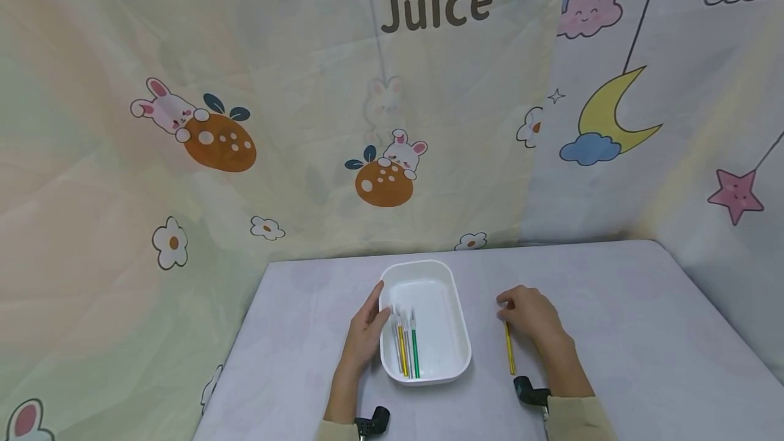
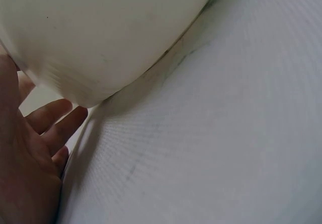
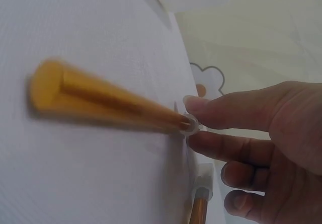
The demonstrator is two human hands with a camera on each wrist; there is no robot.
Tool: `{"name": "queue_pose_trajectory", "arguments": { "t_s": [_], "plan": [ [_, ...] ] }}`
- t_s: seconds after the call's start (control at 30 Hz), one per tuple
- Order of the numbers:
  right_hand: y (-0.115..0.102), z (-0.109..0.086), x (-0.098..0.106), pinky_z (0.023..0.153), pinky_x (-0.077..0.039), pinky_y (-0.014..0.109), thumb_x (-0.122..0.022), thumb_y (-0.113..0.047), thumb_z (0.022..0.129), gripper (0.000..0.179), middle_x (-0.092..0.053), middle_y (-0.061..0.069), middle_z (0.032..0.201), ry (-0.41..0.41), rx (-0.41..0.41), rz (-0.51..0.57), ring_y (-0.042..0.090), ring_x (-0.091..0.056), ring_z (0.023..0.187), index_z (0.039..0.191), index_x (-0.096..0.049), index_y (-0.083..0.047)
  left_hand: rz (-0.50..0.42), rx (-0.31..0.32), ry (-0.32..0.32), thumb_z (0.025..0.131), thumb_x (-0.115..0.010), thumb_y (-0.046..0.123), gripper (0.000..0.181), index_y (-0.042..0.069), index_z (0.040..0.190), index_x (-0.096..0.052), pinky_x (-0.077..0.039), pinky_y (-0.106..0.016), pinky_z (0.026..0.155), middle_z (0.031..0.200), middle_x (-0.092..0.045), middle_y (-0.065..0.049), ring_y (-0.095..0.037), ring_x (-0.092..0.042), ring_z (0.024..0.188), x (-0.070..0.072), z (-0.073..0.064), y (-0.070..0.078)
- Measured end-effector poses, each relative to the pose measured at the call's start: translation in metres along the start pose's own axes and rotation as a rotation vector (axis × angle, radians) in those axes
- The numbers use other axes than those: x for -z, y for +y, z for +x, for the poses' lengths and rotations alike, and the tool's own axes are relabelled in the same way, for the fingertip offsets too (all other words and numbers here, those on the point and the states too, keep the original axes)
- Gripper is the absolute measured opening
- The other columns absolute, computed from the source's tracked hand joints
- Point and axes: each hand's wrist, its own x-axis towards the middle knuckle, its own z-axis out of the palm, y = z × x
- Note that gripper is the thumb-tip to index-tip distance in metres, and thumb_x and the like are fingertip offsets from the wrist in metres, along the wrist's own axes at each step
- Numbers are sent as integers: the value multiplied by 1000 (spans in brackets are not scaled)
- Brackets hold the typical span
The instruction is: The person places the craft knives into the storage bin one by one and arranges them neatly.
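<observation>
While in right grip [image 1: 531,315], one stick [image 1: 510,351]

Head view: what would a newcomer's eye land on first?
Probably the dark word Juice, high on the patterned backdrop. Next, the white tray on the pale table, with slim sticks along its left side and the left hand at its left rim. Right of the tray, the right hand pinches a yellow stick.
</observation>
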Motion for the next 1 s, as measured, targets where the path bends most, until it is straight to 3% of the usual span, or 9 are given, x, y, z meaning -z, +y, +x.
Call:
{"name": "queue_pose_trajectory", "arguments": {
  "t_s": [0.27,0.6,1.0],
  "plan": [
    [-2,-2,1,66,-58,37,-78,-11,89,28,-74,11,93,4,0,2,22,-60,76,116,-78,-3,-6,-7,1,106,-60,31,52,44,154,-45,-28,-45,128,164,-39,18,-12,-33,156,0,0,-2],
    [-3,-2,0,76,-62,43,-72,-7,93,15,-76,12,100,-1,-4,19,21,-65,82,106,-81,-4,-4,-3,1,105,-61,31,53,43,154,-45,-29,-44,128,164,-40,17,-12,-34,155,0,0,-1],
    [-4,-1,1,73,-59,45,-80,-13,87,22,-74,6,90,3,5,-54,21,-62,78,108,-80,-5,-2,4,9,105,-61,31,52,44,154,-46,-28,-46,128,164,-40,17,-15,-34,156,0,-1,1]
  ]
}}
